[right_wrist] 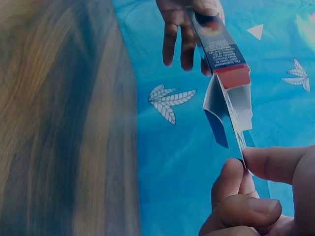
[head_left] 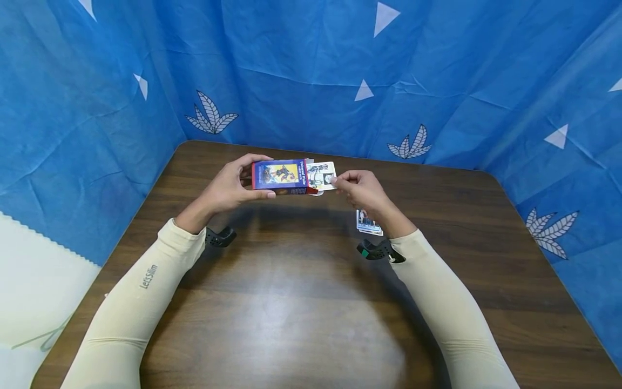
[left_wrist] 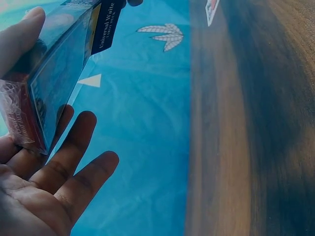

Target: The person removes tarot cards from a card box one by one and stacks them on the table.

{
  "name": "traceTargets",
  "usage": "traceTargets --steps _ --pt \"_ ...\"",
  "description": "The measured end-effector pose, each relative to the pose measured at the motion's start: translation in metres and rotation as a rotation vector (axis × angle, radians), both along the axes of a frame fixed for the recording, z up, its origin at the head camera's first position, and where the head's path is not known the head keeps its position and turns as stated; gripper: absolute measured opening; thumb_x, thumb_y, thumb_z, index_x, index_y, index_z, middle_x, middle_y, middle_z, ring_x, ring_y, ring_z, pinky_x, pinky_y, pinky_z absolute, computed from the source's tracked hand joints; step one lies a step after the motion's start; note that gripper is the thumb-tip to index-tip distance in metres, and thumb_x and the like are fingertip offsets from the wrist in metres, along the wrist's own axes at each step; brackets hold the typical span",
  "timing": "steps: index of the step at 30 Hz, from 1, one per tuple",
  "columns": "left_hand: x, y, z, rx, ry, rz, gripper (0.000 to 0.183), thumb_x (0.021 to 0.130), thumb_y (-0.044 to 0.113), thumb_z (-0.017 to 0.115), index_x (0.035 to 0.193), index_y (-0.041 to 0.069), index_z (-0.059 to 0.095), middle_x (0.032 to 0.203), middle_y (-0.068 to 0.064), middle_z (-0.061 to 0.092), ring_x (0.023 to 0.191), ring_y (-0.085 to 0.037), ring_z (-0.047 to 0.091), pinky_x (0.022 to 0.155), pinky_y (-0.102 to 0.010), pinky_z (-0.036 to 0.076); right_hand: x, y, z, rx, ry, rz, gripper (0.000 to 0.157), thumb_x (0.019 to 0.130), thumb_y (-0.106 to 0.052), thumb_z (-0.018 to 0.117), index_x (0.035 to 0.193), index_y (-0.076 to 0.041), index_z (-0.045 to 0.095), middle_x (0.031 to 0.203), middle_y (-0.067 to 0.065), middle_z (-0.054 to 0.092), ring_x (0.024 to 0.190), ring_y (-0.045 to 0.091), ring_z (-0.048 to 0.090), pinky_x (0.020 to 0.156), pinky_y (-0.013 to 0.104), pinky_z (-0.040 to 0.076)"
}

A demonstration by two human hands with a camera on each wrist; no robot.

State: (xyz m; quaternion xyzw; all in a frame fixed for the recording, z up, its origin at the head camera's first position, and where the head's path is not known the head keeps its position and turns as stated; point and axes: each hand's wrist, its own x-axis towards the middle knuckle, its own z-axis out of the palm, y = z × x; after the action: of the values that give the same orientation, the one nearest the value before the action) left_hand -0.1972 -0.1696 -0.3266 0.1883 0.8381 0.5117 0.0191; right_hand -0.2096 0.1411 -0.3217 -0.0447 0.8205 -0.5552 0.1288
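Note:
A blue and red tarot card box (head_left: pixel 279 175), with yellow-framed art and "Universal Waite" lettering on it, lies level above the table. My left hand (head_left: pixel 225 186) grips its left end between thumb and fingers. At the right end the flap stands open, and a few tarot cards (head_left: pixel 318 175) stick partly out of the box. My right hand (head_left: pixel 366 193) pinches their outer end between thumb and forefinger. In the right wrist view the cards (right_wrist: pixel 238 130) appear edge-on beside the raised flap (right_wrist: pixel 215 123). How many cards remain inside is hidden.
A small pile of cards (head_left: pixel 368 222) lies on the brown wooden table (head_left: pixel 272 302), partly behind my right wrist. Blue cloth (head_left: pixel 311 70) with white triangles and leaf prints hangs around the back and sides. A pale cloth (head_left: pixel 39 292) shows at the left.

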Motion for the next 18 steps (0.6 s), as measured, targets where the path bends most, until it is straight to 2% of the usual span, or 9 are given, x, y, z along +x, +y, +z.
traceTargets --steps 5,10,13,18 --pt "0.0 0.001 0.0 -0.005 -0.01 -0.003 0.075 0.076 0.027 0.086 0.139 0.017 0.048 0.131 -0.01 0.056 0.109 -0.027 0.06 0.098 -0.048 0.051 0.0 0.008 -0.003 -0.067 0.058 -0.068 0.025 0.096 -0.028 0.064 0.103 -0.004 0.065 0.08 -0.003 0.067 0.045 0.007 0.034 0.044 0.023 0.032" --pt "0.001 0.001 0.0 0.002 -0.013 -0.003 0.074 0.076 0.026 0.086 0.139 0.016 0.048 0.132 -0.011 0.056 0.11 -0.028 0.06 0.099 -0.049 0.05 -0.002 0.014 -0.009 -0.15 0.13 -0.227 0.026 0.096 -0.024 0.065 0.109 -0.002 0.067 0.075 -0.008 0.067 0.044 0.006 0.041 0.043 0.021 0.037" --pt "0.001 0.001 -0.001 0.002 -0.011 -0.006 0.074 0.076 0.026 0.086 0.139 0.017 0.048 0.132 -0.011 0.056 0.11 -0.028 0.06 0.098 -0.049 0.05 -0.004 0.017 -0.012 -0.142 0.191 -0.304 0.028 0.096 -0.024 0.065 0.113 -0.002 0.068 0.082 -0.005 0.068 0.054 0.005 0.048 0.047 0.021 0.036" --pt "0.002 0.001 0.001 -0.001 -0.008 -0.002 0.075 0.076 0.029 0.086 0.139 0.017 0.048 0.132 -0.01 0.056 0.109 -0.028 0.059 0.097 -0.048 0.051 -0.008 0.023 -0.015 -0.081 0.28 -0.368 0.028 0.096 -0.022 0.064 0.115 -0.002 0.07 0.098 0.005 0.068 0.079 0.006 0.056 0.066 0.02 0.042"
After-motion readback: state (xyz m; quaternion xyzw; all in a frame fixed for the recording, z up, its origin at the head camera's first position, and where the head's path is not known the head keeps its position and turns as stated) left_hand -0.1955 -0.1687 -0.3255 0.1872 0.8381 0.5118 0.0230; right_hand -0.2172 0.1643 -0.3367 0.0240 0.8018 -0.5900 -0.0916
